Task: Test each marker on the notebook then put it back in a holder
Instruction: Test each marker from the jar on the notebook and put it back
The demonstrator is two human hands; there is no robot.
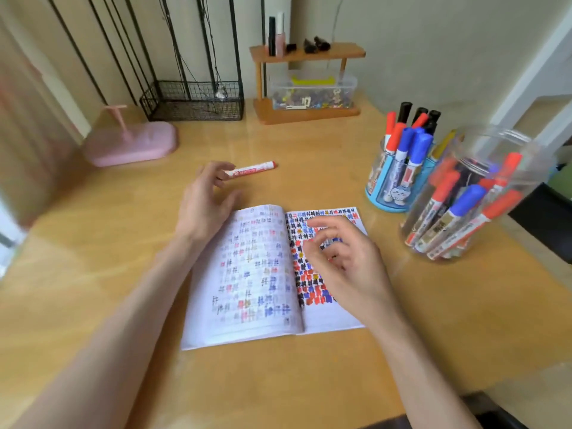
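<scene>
The table [123, 227] bears a notebook [257, 274], a red marker [252, 169], a blue holder [379, 195] and a clear jar [464, 168].

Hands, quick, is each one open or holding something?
Left hand: open, fingertips by the red marker, not gripping it.
Right hand: open, loosely curled, empty.

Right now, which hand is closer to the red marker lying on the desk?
Left. The left hand is right beside the red marker; the right hand is over the notebook, farther away.

Notebook [253, 274] open flat, frame centre, pages covered in red, blue, black marks. Red marker [252, 169] lying above it. Blue holder [383, 202], clear jar [501, 134], right, full of markers.
</scene>
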